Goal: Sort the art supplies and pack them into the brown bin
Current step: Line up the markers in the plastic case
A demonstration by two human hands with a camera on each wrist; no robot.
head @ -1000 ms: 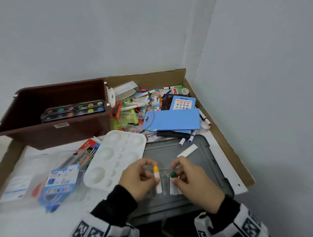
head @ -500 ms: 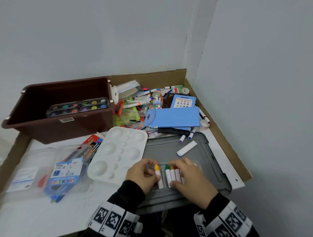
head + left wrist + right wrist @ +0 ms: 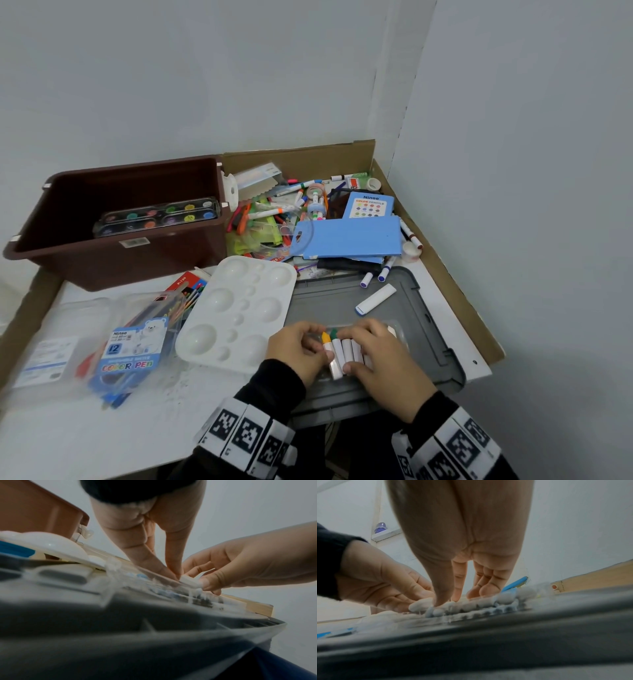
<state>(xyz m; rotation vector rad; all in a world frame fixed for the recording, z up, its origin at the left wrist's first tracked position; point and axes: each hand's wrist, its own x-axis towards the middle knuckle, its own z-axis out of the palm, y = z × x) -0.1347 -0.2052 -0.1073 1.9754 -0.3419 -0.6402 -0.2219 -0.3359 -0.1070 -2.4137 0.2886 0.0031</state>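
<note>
A row of white-wrapped crayons lies in a clear tray on the grey lid. My left hand pinches the yellow-tipped crayon at the row's left end. My right hand arches over the other crayons, thumb at their near ends and fingers at the tips. In the left wrist view my left hand pinches a white crayon end. The brown bin stands at the back left and holds a paint set.
A white palette lies left of the lid, and a colour pen pack beyond it. A loose white stick rests on the lid. Blue boxes and scattered markers fill the back. A cardboard wall bounds the right.
The yellow crayon went from held upright and apart to lying beside the green one in the row. Both hands came down onto the tray and closed together.
</note>
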